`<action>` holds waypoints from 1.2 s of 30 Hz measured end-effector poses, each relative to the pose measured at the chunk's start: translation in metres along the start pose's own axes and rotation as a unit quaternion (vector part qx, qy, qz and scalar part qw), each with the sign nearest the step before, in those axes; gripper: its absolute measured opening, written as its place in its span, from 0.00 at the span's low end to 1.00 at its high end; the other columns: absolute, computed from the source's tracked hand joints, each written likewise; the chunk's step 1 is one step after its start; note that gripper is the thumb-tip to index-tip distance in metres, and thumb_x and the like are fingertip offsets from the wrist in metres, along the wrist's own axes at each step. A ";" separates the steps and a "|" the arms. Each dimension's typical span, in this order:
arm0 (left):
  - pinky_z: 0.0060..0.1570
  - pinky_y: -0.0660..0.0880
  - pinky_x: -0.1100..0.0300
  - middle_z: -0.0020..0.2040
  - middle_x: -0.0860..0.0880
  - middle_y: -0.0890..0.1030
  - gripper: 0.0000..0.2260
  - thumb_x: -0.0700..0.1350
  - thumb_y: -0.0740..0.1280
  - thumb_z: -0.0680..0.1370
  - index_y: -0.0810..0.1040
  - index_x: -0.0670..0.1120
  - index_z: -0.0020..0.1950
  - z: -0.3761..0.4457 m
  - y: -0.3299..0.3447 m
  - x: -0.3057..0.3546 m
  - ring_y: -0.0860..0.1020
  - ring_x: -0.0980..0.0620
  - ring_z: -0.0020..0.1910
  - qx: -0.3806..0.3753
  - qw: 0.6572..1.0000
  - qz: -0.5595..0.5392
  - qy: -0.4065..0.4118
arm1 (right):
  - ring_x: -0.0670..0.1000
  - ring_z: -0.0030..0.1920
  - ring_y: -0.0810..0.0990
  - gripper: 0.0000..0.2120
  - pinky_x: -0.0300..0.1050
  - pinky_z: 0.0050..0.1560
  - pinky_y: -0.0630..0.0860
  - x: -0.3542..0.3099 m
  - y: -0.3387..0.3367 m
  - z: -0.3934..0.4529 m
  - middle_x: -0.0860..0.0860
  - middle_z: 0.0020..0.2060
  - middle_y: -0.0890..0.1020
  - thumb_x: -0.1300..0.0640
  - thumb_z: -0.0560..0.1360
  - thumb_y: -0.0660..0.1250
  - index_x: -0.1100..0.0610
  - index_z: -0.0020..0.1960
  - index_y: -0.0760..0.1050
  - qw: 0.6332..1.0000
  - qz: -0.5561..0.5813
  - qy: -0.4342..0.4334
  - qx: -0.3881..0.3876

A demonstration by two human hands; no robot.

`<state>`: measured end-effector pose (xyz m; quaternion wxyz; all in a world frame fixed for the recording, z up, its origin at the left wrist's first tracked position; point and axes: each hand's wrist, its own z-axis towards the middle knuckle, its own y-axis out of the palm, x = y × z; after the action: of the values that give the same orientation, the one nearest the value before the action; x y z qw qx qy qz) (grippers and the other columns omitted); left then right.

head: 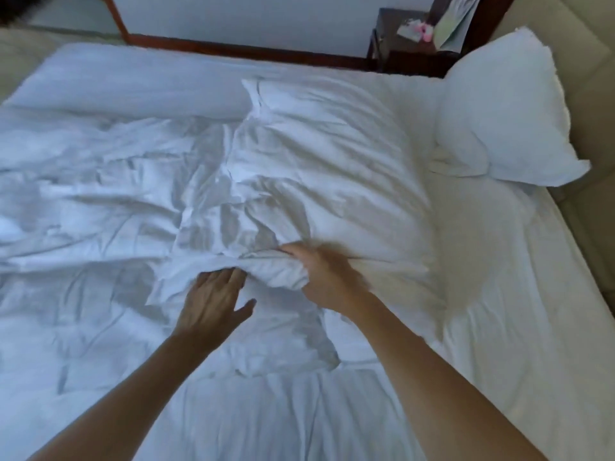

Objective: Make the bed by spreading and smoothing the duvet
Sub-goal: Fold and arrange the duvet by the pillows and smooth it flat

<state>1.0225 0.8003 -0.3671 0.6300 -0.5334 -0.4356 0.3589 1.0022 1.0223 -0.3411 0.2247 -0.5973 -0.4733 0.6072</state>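
Note:
A white duvet (299, 154) lies crumpled across the bed, bunched and folded over itself in the middle. My right hand (324, 276) grips a thick folded edge of the duvet near the bed's centre. My left hand (213, 299) lies flat with its fingers spread on the duvet just left of that fold, its fingertips touching the bunched cloth. The white bed sheet (519, 294) shows bare on the right side of the mattress.
A white pillow (506, 108) rests at the head of the bed on the right, against a padded beige headboard (592, 104). A dark wooden nightstand (412, 44) with papers and a pink item stands beyond the bed. A dark wooden frame (246, 49) runs along the far side.

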 end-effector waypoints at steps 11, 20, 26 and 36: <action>0.67 0.67 0.47 0.69 0.48 0.74 0.35 0.47 0.72 0.71 0.63 0.53 0.76 0.051 -0.044 0.013 0.71 0.46 0.69 -0.134 0.983 0.046 0.116 | 0.60 0.40 0.83 0.24 0.47 0.36 0.74 0.000 -0.002 -0.044 0.49 0.39 0.83 0.61 0.66 0.70 0.47 0.58 0.67 0.984 -0.075 0.030 0.161; 0.46 0.75 0.55 0.50 0.48 0.83 0.20 0.39 0.65 0.74 0.78 0.56 0.63 -0.056 -0.017 0.030 0.82 0.46 0.50 -0.229 0.968 0.107 0.005 | 0.58 0.42 0.82 0.14 0.46 0.36 0.72 -0.013 0.080 -0.093 0.50 0.39 0.82 0.63 0.66 0.70 0.52 0.50 0.73 0.990 -0.073 0.112 0.043; 0.48 0.73 0.53 0.54 0.48 0.79 0.15 0.39 0.65 0.77 0.73 0.49 0.63 -0.058 0.013 0.034 0.80 0.45 0.54 -0.284 0.957 0.050 -0.014 | 0.58 0.46 0.83 0.14 0.47 0.41 0.74 0.003 0.080 -0.096 0.52 0.44 0.82 0.63 0.70 0.70 0.54 0.55 0.73 0.989 -0.114 0.076 -0.055; 0.44 0.75 0.49 0.52 0.44 0.83 0.19 0.33 0.69 0.68 0.77 0.43 0.59 -0.038 0.005 0.069 0.81 0.39 0.49 -0.106 0.994 -0.031 0.019 | 0.57 0.46 0.82 0.08 0.43 0.41 0.69 0.026 0.027 -0.087 0.52 0.43 0.83 0.55 0.71 0.71 0.50 0.41 0.72 0.989 -0.041 0.099 -0.104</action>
<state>1.0828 0.8506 -0.3622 0.5890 -0.5903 -0.4751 0.2810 1.0870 1.0583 -0.3634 0.2321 -0.6549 -0.5329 0.4830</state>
